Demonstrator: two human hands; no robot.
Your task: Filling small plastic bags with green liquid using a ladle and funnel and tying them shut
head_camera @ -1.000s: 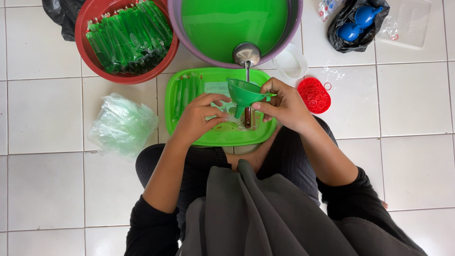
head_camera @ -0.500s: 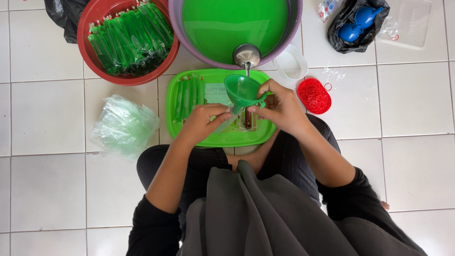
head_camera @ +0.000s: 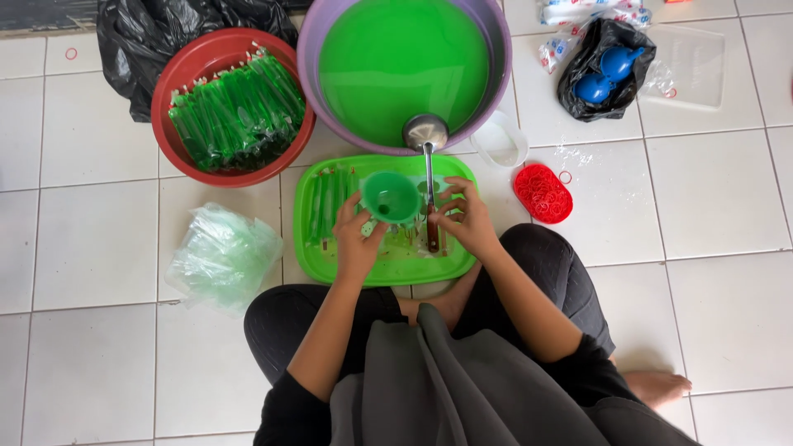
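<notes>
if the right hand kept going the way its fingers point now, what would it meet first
The right hand points left, toward the green plastic funnel that the left hand holds over the green plastic tray. It would probably meet the metal ladle's handle first, though depth is unclear.

Red basin [head_camera: 178, 157] of green ice sticks [head_camera: 235, 116], black bag [head_camera: 607, 70]

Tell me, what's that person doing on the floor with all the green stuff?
A person sits on the tiled floor over a green tray. The left hand holds a green funnel and the right hand works beside it. A ladle leans from the purple basin of green liquid onto the tray. A red basin holds filled green tubes.
</notes>
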